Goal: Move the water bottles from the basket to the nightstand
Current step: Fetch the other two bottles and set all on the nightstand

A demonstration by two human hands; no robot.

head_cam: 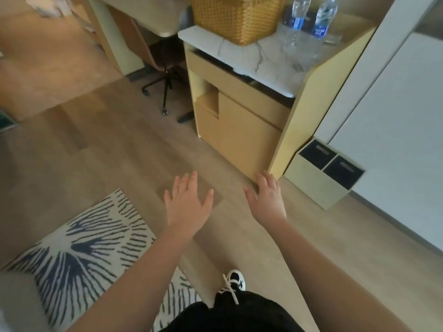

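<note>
**Both hands empty, bottles on nightstand**

Nightstand (268,61) sits upper right of frame. Basket (236,17) on its left part; two water bottles (309,22) upright just right of it. Your left hand (188,202) and right hand (267,198), lower centre: fingers spread, holding nothing.

The nightstand (242,121) looks like matt pale wood laminate, with a white marble-look top (271,61) that's smooth and has grey veins. The basket (237,17) on it is woven wicker, or plastic made to look like it, honey-yellow and ribbed. Two water bottles (309,22) are clear thin plastic with glossy blue labels. Floor (107,144) is matt wood-look planks. The rug (79,240) seems flat-woven cloth, cream with dark blue streaks. The chair base (165,89) is dark metal.
</note>
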